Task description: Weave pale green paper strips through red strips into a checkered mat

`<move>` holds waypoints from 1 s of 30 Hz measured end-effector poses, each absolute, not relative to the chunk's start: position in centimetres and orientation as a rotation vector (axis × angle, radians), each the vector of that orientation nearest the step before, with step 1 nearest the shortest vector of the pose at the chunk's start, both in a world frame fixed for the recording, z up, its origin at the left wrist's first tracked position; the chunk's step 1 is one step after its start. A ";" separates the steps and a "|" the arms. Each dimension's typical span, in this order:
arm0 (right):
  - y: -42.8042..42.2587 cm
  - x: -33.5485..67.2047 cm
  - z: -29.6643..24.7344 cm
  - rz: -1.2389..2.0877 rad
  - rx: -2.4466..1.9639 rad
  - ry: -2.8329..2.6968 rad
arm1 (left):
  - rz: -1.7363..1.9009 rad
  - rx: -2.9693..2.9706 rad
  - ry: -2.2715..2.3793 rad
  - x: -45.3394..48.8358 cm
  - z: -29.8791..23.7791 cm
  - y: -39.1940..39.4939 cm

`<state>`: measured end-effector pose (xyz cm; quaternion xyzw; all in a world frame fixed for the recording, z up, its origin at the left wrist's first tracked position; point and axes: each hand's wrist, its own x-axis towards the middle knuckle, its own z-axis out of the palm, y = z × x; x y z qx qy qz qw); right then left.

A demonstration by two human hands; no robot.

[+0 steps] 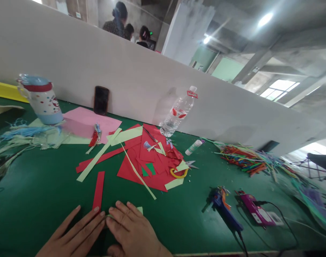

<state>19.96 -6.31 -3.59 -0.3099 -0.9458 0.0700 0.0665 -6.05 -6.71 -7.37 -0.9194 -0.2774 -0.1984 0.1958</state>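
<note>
My left hand [78,232] lies flat on the green table with fingers stretched out, its fingertips touching the lower end of a red paper strip [99,187]. Just right of it, my right hand [132,226] rests palm down, fingers extended and slightly bent. A corner of pale green paper [140,210] shows past its fingers; the rest is hidden beneath. Ahead of both hands, a pile of red paper [128,171] is spread out, with a long pale green strip [100,155] across its left side. Scissors [179,173] with a yellow handle lie partly under paper scraps.
A clear water bottle [177,112], a glue stick [193,147], a phone [101,100] and a patterned cup [43,100] stand or lie near the grey partition [130,78]. At right are a blue glue gun [225,208], a magenta device [255,208] with a cable and colourful sticks [243,159].
</note>
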 end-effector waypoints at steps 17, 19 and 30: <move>-6.2 20.1 -4.0 0.167 -0.919 -2.830 | -0.578 -2.599 -0.744 -9.4 -6.9 -6.1; -6.2 20.1 -3.9 0.173 -0.922 -2.835 | -0.593 -2.597 -0.761 -9.2 -6.8 -6.0; -6.3 20.0 -3.4 0.208 -0.936 -2.840 | -0.616 -2.608 -0.800 -6.6 -7.0 -6.2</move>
